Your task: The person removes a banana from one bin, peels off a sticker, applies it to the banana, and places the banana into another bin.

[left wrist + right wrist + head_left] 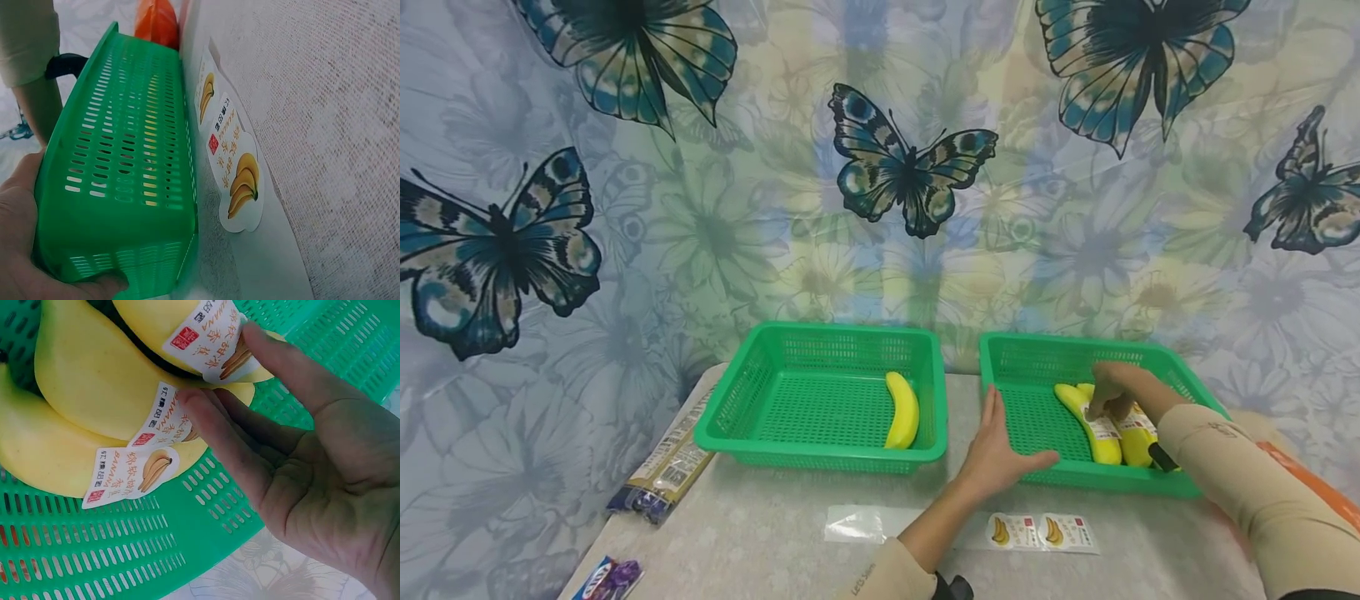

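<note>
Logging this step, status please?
Left hand steadies right basket. Right hand fingers press labelled bananas. Nothing in the way.

packet (612, 579) cut off — label text (1077, 533) illegible

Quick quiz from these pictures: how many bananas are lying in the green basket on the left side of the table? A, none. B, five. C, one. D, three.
C: the left green basket holds a single unlabeled banana near its right wall, while the labeled bananas that the right hand touches lie in the other basket.
</note>
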Tool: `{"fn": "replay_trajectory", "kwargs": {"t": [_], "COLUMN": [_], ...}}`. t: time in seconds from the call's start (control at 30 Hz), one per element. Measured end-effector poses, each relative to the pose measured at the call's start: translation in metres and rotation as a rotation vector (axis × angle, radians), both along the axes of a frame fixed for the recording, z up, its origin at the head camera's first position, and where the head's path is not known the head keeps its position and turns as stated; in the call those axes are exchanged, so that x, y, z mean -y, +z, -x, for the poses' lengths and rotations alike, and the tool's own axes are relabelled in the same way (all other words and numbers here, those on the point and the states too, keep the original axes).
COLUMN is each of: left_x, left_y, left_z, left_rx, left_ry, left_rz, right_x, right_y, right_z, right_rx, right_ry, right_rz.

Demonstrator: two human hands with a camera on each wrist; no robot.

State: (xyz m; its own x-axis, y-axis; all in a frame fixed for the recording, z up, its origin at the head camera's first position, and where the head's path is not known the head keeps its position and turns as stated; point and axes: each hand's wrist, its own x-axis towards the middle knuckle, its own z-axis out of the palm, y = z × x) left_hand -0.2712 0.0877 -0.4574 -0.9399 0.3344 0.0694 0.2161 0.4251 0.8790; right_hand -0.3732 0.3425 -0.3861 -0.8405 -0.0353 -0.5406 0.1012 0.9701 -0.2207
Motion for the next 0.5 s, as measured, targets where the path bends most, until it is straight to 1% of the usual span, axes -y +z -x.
{"fn": "replay_trajectory", "kwargs": {"t": [0.1, 0.23, 0.37, 0.43, 0.5], "left_x": [-0.003, -0.009, -0.010, -0.008, -0.005], "left_y": [-0.001, -0.002, -0.002, 0.000, 0.003], "left_z": [-0.002, -0.004, -0.001, 0.002, 0.003], "left_rx": [-0.001, -0.005, -0.010, -0.009, -0.003], "left_ry": [0.002, -0.011, -0.016, -0.014, -0.012], "left_rz": [0.008, 0.007, -0.002, 0.002, 0.027], "right_x": [-0.003, -0.016, -0.021, -0.018, -0.012], "right_y": [0.008, 0.027, 0.042, 0.045, 0.045], "right_z": [-0.007, -0.022, -0.037, -0.043, -0.049], "right_rx": [0.009, -0.029, -0.124, -0.182, -0.226], "right_ry": [-0.007, 0.008, 0.037, 0.040, 0.027], "right_rz": [0.048, 0.125, 0.218, 0.269, 0.311]}}
